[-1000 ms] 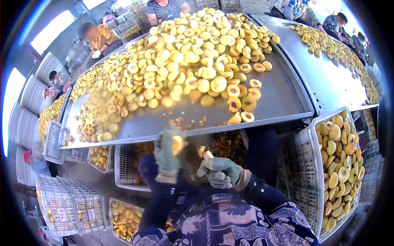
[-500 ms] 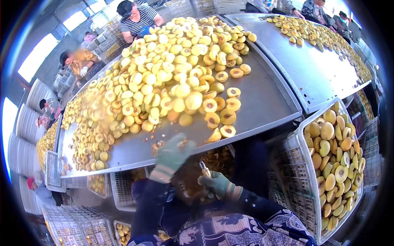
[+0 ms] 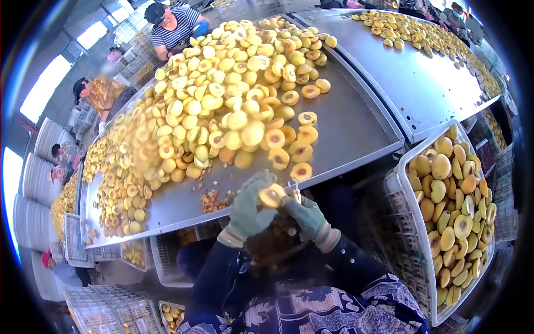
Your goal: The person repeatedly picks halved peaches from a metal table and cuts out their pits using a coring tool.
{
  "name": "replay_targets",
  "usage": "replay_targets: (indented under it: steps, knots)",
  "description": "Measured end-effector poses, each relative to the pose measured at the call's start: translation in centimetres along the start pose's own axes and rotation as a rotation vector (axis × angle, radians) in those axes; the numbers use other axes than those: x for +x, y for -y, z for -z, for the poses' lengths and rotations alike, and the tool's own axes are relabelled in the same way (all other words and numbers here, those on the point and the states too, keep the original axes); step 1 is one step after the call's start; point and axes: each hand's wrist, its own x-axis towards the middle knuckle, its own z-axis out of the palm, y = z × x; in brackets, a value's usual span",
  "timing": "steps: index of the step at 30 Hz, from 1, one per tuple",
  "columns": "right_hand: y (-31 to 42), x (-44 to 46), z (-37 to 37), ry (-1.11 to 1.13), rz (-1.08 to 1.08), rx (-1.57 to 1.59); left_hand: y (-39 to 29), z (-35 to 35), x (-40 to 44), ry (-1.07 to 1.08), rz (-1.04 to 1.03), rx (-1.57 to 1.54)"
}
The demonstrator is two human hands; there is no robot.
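Observation:
In the middle of the head view, my left hand (image 3: 247, 209), in a grey-green glove, is closed on a yellow peach half (image 3: 271, 196), its cut side toward me. My right hand (image 3: 308, 218), gloved alike, grips a small pitting tool (image 3: 296, 195) with a metal loop end, close beside the peach half. Both hands are at the near edge of a metal table (image 3: 356, 147). A large heap of peach halves (image 3: 206, 106) covers much of it. Brown pit fragments (image 3: 212, 201) lie just left of my left hand.
A white crate (image 3: 397, 189) full of peach halves stands at my right. More crates (image 3: 167, 259) are under the table's edge. A second metal table (image 3: 400, 72) with fruit adjoins on the right. Several people work around, one in a striped shirt (image 3: 175, 30) across the heap.
My left hand, blurred before, has moved right and now holds a peach half. My right hand has risen with the tool to meet it. The view has shifted slightly.

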Motion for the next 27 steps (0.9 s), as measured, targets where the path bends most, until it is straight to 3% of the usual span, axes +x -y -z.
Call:
replay_targets:
  steps: [2, 3, 6, 7, 8, 10, 11, 13, 14, 16, 19, 24, 27]
  knots:
    - [0.1, 0.0, -1.3, 0.053, -0.057, -0.098, -2.0, 0.7, -1.2, 0.014, -0.039, -0.091]
    - [0.4, -0.7, -2.2, 0.091, -0.038, -0.048, -3.6, 1.1, -2.2, -0.013, 0.223, -0.2]
    - [-1.8, -0.6, -4.1, 0.199, 0.016, 0.064, -4.6, 0.3, -4.0, -0.342, 0.458, -0.774]
    - [-2.4, -0.9, -5.0, 0.133, 0.021, -0.149, -5.3, 0.2, -4.4, -0.421, 0.496, -0.624]
    - [-3.7, -0.9, -5.6, 0.097, 0.089, -0.237, -5.0, 0.5, -5.0, -0.439, 0.492, -0.69]
    - [-5.2, -1.0, -5.8, 0.089, 0.614, -0.62, -3.8, 1.0, -6.0, -0.464, 0.481, -0.828]
    - [-5.6, -1.1, -5.6, 0.098, 0.673, -0.779, -4.7, 1.2, -5.9, -0.603, 0.593, -1.026]
    - [-6.1, -1.5, -5.0, 0.112, 0.779, -1.097, -4.8, 1.2, -6.7, -0.614, 0.528, -0.792]
    - [-5.9, -2.0, -5.2, 0.114, 0.697, -1.174, -4.8, 1.3, -7.1, -0.614, 0.496, -0.672]
    - [-5.0, -3.1, -5.8, 0.11, 0.528, -1.32, -4.7, 1.4, -7.8, -0.649, 0.526, -0.803]
    - [-5.5, -3.5, -5.8, 0.136, 0.526, -1.388, -5.5, 1.5, -8.1, -0.67, 0.499, -0.769]
    - [-5.6, -4.1, -6.2, 0.239, 0.45, -1.237, -6.0, 1.8, -8.4, -0.706, 0.547, -0.79]
    - [-5.0, -4.1, -6.2, 0.295, 0.429, -1.344, -5.2, 2.1, -9.0, -0.618, 0.576, -0.786]
